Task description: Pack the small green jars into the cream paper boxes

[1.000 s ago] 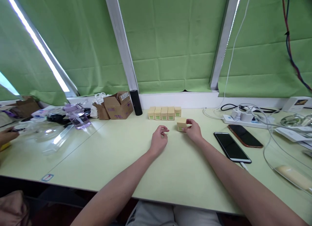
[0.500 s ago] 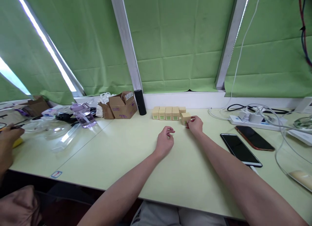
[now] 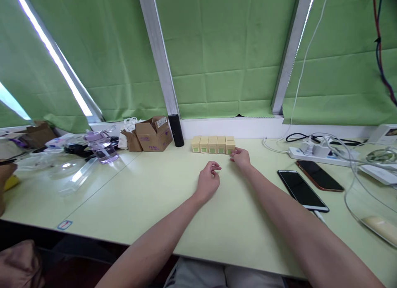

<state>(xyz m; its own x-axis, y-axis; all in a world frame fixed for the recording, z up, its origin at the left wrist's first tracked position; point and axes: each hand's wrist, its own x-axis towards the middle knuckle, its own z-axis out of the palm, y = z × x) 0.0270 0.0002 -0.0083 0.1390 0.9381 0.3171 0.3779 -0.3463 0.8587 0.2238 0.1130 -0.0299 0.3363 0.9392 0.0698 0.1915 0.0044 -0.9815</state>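
Several small tan cardboard boxes (image 3: 212,144) with green-edged labels stand side by side in a row near the back of the table. At the row's right end, my right hand (image 3: 241,158) has its fingers on the last small box (image 3: 230,144), gripping its right side and front edge. That box lines up with the others. My left hand (image 3: 208,179) rests on the table in front of the row, fingers loosely curled and apart, holding nothing.
A black cylinder (image 3: 176,130) and an open cardboard carton (image 3: 154,135) stand left of the row. Further left is a purple water bottle (image 3: 104,147). Two phones (image 3: 302,190) and a white power strip (image 3: 322,155) with cables lie right. Another person's hand (image 3: 5,176) shows at the left edge.
My right hand has moved the last box back and left, from in front of the row into line at its right end. My left hand stays in place.
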